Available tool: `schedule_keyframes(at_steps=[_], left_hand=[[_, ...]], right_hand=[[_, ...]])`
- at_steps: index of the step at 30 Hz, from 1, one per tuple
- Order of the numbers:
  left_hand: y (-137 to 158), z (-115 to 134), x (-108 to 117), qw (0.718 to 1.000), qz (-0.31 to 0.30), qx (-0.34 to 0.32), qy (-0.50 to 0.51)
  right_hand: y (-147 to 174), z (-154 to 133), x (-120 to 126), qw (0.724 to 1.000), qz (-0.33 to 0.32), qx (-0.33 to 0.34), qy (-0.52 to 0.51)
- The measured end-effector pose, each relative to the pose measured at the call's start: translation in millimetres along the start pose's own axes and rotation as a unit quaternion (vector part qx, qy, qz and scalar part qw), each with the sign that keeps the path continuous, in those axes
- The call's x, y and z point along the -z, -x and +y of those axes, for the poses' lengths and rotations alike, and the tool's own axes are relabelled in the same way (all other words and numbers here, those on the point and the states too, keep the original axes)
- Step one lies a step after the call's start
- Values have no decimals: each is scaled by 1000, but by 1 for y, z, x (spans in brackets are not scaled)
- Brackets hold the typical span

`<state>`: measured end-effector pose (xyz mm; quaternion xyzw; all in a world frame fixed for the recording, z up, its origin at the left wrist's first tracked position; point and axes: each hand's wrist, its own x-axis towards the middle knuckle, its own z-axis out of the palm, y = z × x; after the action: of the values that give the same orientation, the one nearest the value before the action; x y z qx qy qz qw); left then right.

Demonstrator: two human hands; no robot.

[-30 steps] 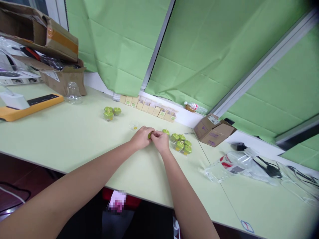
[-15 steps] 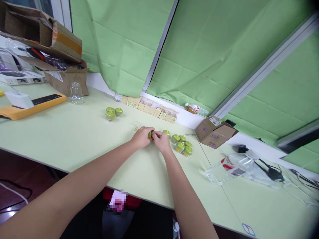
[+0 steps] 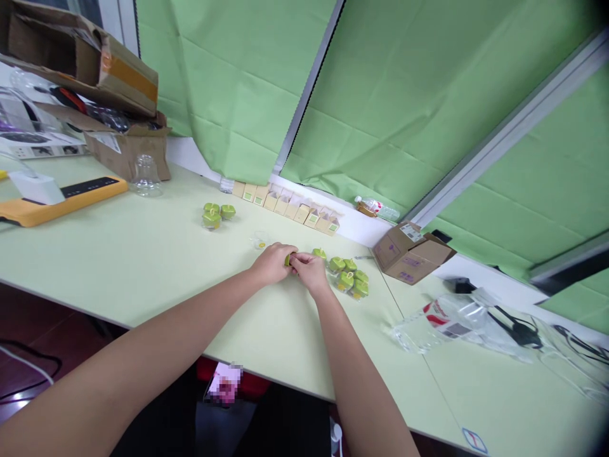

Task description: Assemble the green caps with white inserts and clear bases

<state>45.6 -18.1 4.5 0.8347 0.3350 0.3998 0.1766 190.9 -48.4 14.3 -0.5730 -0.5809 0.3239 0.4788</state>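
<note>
Close together over the middle of the table (image 3: 181,266), both hands are closed around one small green lid (image 3: 288,259). My left hand (image 3: 275,263) grips it from the left, and the fingers of my right hand (image 3: 308,268) pinch its right side; most of it is hidden behind the fingers. Just beyond my left hand lies a small clear plastic cup (image 3: 259,240) with something yellow in it. To the right of my right hand stands a group of small clear containers with green lids (image 3: 346,279). A smaller group of green-lidded containers (image 3: 212,217) sits farther left.
A row of small tan cartons (image 3: 285,204) lines the back edge. Cardboard boxes (image 3: 128,149) and an orange power strip (image 3: 90,198) are at left. On the right are an open carton (image 3: 412,254), a large clear bottle (image 3: 435,320) and a headset (image 3: 523,331).
The green lid has turned slightly between my fingers. Both hands stay in nearly the same place, and the rest of the table looks the same.
</note>
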Motion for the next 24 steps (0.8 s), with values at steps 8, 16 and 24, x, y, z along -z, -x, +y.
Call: schedule_keyframes(at_steps=[8,16,24], left_hand=[[-3,-1,-1,997,47,28,46],[-4,2,5,996,57,-8,69],[-2,10,8,993,62,5,104]], right_hand=[[-2,-8,4,998,2,-22,-50],[2,-17,5,994,65,-46,-76],[2,-19,13,976,-58,-95,-186]])
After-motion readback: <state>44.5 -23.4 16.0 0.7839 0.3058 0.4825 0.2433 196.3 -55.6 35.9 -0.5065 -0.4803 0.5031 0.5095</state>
